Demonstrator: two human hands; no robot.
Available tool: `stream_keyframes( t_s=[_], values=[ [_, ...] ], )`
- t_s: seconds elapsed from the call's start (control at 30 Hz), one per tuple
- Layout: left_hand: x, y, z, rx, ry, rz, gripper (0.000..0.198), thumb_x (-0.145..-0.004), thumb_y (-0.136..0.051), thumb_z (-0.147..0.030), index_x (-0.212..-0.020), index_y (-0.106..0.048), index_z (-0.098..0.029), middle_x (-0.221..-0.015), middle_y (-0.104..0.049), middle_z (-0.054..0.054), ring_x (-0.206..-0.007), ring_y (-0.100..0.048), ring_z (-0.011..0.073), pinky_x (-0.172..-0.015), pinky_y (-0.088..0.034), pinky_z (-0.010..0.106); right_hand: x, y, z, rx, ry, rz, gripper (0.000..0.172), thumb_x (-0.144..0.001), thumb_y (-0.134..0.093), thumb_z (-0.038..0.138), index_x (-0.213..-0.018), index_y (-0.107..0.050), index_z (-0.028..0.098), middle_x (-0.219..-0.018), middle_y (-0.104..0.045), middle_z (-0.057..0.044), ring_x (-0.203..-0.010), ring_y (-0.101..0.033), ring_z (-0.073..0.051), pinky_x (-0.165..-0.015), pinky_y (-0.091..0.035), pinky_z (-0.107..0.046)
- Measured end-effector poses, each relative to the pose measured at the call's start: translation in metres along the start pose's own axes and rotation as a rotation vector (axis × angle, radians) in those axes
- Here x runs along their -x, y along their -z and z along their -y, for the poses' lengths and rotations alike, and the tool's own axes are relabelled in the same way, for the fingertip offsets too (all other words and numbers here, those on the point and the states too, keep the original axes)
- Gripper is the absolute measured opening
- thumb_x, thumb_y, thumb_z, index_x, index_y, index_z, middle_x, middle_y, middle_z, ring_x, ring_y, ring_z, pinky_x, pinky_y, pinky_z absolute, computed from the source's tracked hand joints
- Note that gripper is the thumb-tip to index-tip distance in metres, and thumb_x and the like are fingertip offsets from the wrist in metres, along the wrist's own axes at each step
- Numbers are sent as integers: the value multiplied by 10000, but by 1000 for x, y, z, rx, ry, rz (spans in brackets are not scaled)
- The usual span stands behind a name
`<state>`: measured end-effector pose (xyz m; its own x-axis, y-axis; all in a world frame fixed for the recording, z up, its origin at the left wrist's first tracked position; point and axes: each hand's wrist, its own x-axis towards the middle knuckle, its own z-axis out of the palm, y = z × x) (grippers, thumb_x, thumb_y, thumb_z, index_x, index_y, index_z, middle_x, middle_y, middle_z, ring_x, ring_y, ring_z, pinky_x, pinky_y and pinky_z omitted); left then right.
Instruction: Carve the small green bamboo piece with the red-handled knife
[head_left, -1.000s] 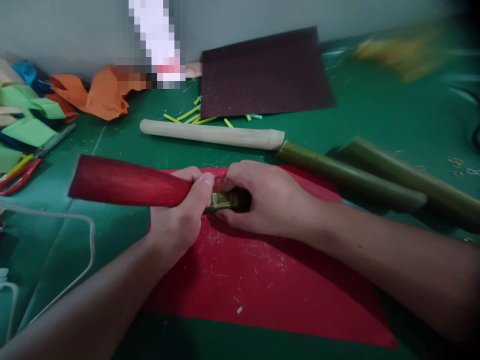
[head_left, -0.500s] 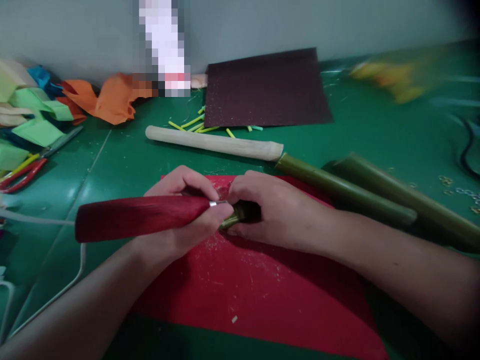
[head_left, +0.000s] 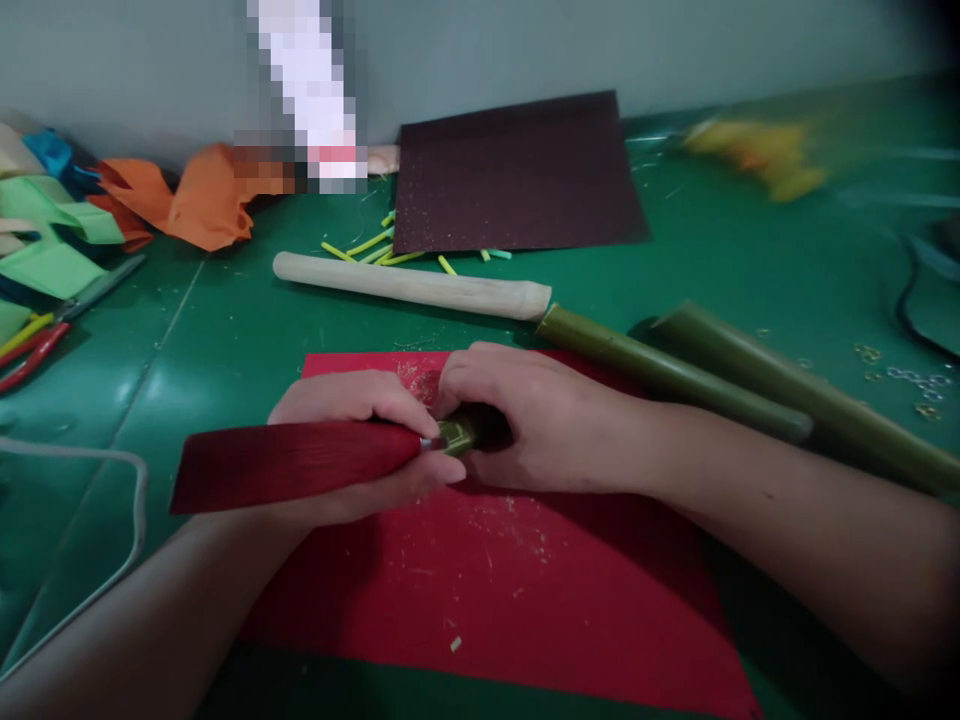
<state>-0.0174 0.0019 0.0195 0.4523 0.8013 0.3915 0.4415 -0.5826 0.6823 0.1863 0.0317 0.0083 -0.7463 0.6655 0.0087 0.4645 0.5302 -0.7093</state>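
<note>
A green desk [head_left: 232, 330] runs back to a grey wall [head_left: 480, 45]. Nearest, a red sheet [head_left: 480, 590] lies on the desk, sprinkled with pale shavings and one larger chip [head_left: 455, 644]. Over its upper part, the left hand [head_left: 375, 490] has its fingers closed around a red-handled tool [head_left: 300, 465], the broad handle end pointing left and the short metal collar right. The fingers of the right hand [head_left: 540, 420] are curled around a dark green piece [head_left: 455, 437], which sits between the two hands, right in front of the collar; whether the tool's tip touches it cannot be made out. At the left are a white cable [head_left: 139, 490] and red-handled scissors [head_left: 39, 358]. Beyond the right forearm, two green bamboo lengths [head_left: 750, 347] lie slanting, with small metal links [head_left: 919, 378] near them. A pale rod [head_left: 412, 288] lies behind the red sheet. Farther back come thin yellow-green sticks [head_left: 371, 243], a dark brown sheet [head_left: 517, 180], crumpled orange material [head_left: 210, 205] and a blurred yellow item [head_left: 757, 160].
</note>
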Motion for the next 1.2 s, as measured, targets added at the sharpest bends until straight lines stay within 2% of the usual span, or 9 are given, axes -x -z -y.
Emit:
stream_keyframes(
  t_s=[0.2,0.23,0.37,0.5,0.53,0.67,0.87,1.03,1.2],
  values=[
    [8,1,-6,-130,-332,65,206,-716,-829,-266,-787,-667,-161,-560,-606,-32,-474,-531,78,-487,-466,208,1,3,2,30,-11,34,162,-738,-714,196,-890,-657,201,-899,-640,-13,-865,-536,-168,-689,-353,-276],
    [9,1,-7,-185,-330,89,199,-748,-809,-270,-831,-675,-149,-567,-598,-24,-487,-526,85,-507,-471,229,1,3,2,31,-14,36,155,-739,-716,203,-880,-654,200,-905,-646,-15,-870,-540,-172,-694,-359,-279],
    [12,4,-10,-286,-465,199,278,-820,-727,-407,-928,-658,-160,-631,-678,13,-551,-619,129,-534,-516,258,0,3,1,46,-2,44,154,-739,-722,217,-873,-649,194,-932,-657,-19,-899,-552,-181,-734,-380,-294],
    [12,6,-9,-321,-461,210,286,-838,-691,-388,-971,-651,-138,-740,-735,57,-650,-686,165,-588,-565,289,0,2,0,58,-1,41,186,-727,-739,233,-881,-643,191,-934,-651,-11,-880,-546,-171,-710,-368,-285],
    [12,6,-8,-313,-512,175,243,-834,-689,-349,-955,-650,-141,-742,-738,52,-620,-675,157,-552,-550,281,0,2,0,60,-1,41,180,-730,-737,234,-877,-642,191,-934,-651,-11,-876,-543,-169,-705,-365,-282],
    [14,6,-10,-473,-505,141,172,-794,-691,-237,-930,-649,-140,-676,-729,34,-526,-623,143,-515,-547,303,1,2,1,66,11,36,144,-744,-718,216,-864,-643,188,-933,-655,-14,-868,-536,-165,-705,-360,-278],
    [13,-1,-9,-337,-392,78,137,-769,-630,-174,-899,-617,-215,-654,-697,20,-532,-629,148,-497,-549,288,1,1,0,68,21,19,169,-728,-737,223,-862,-639,192,-926,-653,-9,-860,-538,-160,-698,-360,-269],
    [11,-7,-3,-183,-464,92,201,-712,-620,-73,-879,-605,-184,-566,-573,4,-457,-482,122,-432,-468,287,1,0,0,54,15,19,161,-733,-731,208,-860,-633,193,-950,-662,-16,-886,-554,-168,-718,-379,-270],
    [8,-9,-4,-205,-480,88,202,-697,-630,-59,-847,-598,-190,-556,-539,-5,-474,-440,130,-439,-414,302,1,0,2,26,1,19,159,-728,-731,208,-849,-630,191,-964,-667,-27,-912,-556,-181,-714,-387,-269]
  ],
)
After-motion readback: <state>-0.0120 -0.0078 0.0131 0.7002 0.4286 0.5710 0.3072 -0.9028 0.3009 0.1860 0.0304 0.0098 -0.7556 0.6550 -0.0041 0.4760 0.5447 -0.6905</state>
